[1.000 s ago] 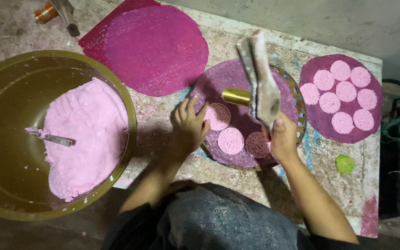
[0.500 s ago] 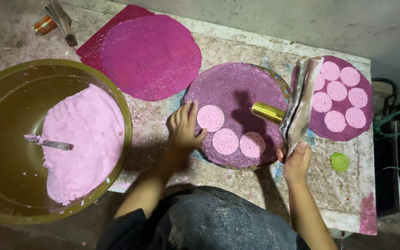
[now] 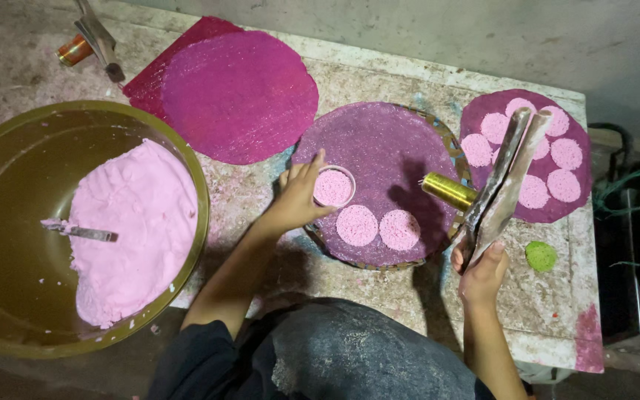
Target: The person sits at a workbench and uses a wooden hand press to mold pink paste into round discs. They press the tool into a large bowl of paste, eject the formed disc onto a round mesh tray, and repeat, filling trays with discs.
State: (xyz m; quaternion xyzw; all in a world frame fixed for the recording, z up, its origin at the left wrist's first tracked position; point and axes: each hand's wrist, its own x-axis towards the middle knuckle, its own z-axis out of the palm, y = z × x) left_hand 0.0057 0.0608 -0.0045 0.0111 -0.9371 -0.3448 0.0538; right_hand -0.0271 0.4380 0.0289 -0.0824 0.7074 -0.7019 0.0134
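Left grip (image 3: 298, 196) now around ring mould (image 3: 333, 186)

The left arm reaches forward and a little to the right from a dark sleeve, forearm bare, elbow bent near the front edge of the tabletop. The left hand (image 3: 299, 196) lies low, palm down, fingers spread forward and curled lightly, thumb pointing right. The right arm comes up from the front edge, forearm bare and almost straight. The right hand (image 3: 481, 272) is raised above the tabletop, wrist cocked back, its grip closed tight, thumb on top and pressed across the fingers.
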